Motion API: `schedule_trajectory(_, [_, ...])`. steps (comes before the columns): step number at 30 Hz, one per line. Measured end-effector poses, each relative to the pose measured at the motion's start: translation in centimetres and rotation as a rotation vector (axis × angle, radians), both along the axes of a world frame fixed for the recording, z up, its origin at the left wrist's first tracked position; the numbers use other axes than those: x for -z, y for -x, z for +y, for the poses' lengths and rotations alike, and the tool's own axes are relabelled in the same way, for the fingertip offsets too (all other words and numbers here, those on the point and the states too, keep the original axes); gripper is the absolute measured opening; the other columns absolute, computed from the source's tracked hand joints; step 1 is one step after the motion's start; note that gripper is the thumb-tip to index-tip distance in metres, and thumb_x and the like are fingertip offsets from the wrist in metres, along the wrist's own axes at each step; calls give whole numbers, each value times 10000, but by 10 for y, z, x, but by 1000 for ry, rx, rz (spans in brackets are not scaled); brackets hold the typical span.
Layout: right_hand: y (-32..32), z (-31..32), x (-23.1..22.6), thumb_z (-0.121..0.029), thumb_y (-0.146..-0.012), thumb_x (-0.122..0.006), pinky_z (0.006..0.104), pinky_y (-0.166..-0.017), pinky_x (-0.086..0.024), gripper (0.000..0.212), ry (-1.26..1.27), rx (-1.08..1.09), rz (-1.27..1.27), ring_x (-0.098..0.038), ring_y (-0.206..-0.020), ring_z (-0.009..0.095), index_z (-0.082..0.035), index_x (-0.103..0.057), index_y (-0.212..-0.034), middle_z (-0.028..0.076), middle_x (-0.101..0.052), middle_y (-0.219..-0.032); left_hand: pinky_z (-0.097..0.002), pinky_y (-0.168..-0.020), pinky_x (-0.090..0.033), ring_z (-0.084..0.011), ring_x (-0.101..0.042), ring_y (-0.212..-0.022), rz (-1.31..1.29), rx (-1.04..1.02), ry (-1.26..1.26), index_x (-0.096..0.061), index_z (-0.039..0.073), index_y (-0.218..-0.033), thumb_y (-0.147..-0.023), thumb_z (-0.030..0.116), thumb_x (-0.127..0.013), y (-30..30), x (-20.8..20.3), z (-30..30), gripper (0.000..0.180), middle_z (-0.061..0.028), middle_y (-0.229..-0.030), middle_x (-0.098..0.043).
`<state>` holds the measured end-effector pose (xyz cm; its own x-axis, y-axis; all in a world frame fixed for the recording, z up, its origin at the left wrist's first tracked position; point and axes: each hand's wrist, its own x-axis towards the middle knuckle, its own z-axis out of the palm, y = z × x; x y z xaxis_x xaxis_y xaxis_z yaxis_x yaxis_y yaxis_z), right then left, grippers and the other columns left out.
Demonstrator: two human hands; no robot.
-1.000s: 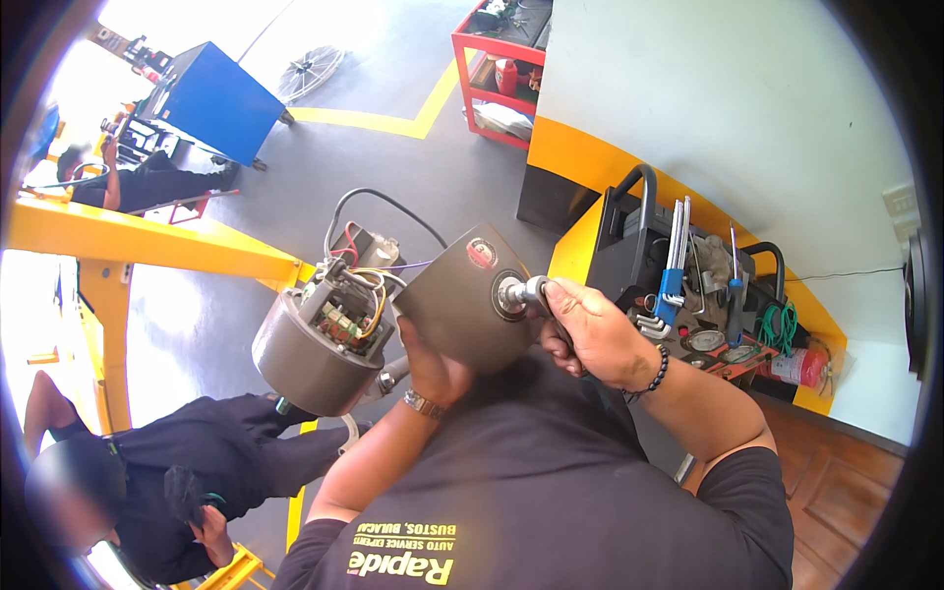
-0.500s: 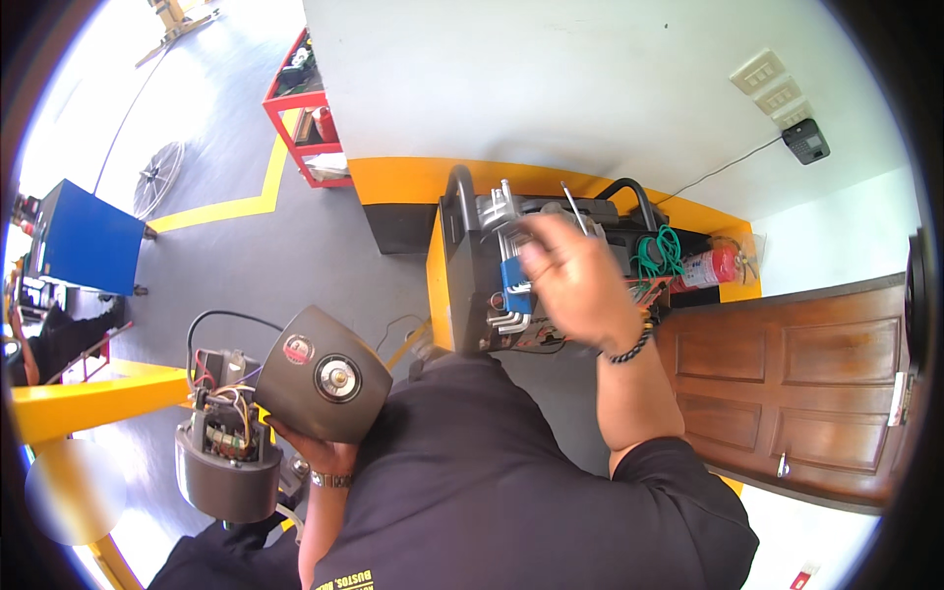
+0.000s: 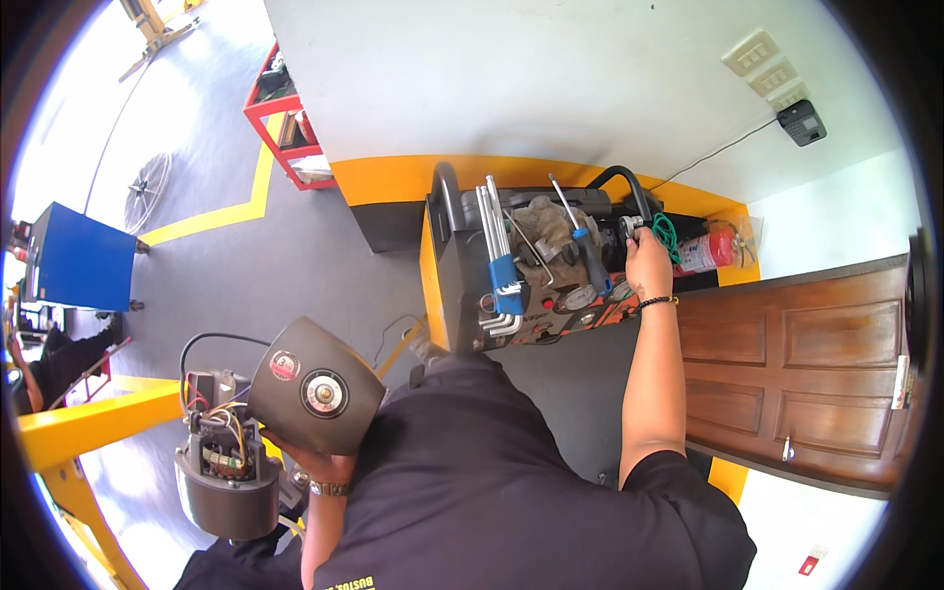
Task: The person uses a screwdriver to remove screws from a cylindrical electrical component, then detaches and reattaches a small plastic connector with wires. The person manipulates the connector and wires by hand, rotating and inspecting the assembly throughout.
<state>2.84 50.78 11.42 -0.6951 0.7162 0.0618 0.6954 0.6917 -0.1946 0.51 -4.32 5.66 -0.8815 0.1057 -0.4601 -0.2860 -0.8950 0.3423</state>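
Note:
My left hand (image 3: 320, 464) supports a dark, rounded metal cover (image 3: 324, 393) from below, its fingers partly hidden under it. Left of the cover stands an opened motor unit (image 3: 228, 492) with exposed coloured wires, joined by a black cable. My right hand (image 3: 649, 265) reaches to the far right of a black equipment cart (image 3: 462, 265), fingers closed at a small silvery piece that I cannot make out. On the cart lie a hex key set (image 3: 505, 275) in a blue holder, a blue-and-black screwdriver (image 3: 590, 258) and a crumpled brown rag (image 3: 543, 228).
A green cord (image 3: 666, 236) and a red fire extinguisher (image 3: 710, 251) are beside my right hand. A wooden door (image 3: 787, 374) stands at right. On the left are a yellow beam (image 3: 108, 418), a blue cabinet (image 3: 84, 258), a red shelf cart (image 3: 280, 108) and another person's leg (image 3: 79, 339).
My right hand has moved right, from above the hex key set to the cart's far right end, uncovering the screwdriver and rag. My left hand still holds the cover.

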Motion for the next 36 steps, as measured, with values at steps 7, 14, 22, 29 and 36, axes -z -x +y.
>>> schedule_trajectory(7, [-11, 10, -5, -267, -919, -691, 490, -839, -521, 276, -50, -37, 16, -645, -994, 418, -8, -678, -1014, 219, -682, -1046, -504, -1172, -350, -275, -444, -1388, 2, 21, -6, -455, 175, -1489, -951, 713, -475, 3, -2, 0, 761, -41, -1531, -469])
schedule_trajectory(14, [-9, 21, -5, -286, -906, -705, 484, -850, -522, 309, -26, -55, 42, -663, -986, 422, 0, -695, -1022, 239, -700, -1032, -533, -1190, -312, -286, -390, -1433, 55, 31, -76, -410, 176, -1524, -933, 729, -488, 0, -3, 0, 813, -47, -1574, -417])
schedule_trajectory(22, [35, -124, -78, -189, -980, -655, 350, -658, -498, 198, -46, -404, 543, -594, -709, 244, -11, -631, -899, 109, -603, -833, -537, -1190, -316, -284, -409, -1420, 69, 16, -32, -414, 172, -1517, -890, 738, -555, 2, -1, 4, 857, -60, -1565, -422])
schedule_trajectory(29, [67, -316, -76, -452, -952, -635, 385, -582, -522, 420, 307, -1314, 309, -653, -646, 293, -62, -590, -802, 115, -594, -736, -521, -1186, -326, -291, -420, -1411, 136, 57, -61, -425, 153, -1507, -834, 716, -655, 8, -17, 14, 907, -68, -1553, -435])
schedule_trajectory(36, [89, -341, -69, -260, -950, -619, 392, -659, -521, 221, 233, -1457, 130, -658, -733, 291, -56, -594, -871, 119, -616, -813, -481, -1175, -344, -283, -440, -1392, 106, 64, -18, -430, 125, -1496, -830, 748, -629, 3, -28, 17, 933, -83, -1530, -456])
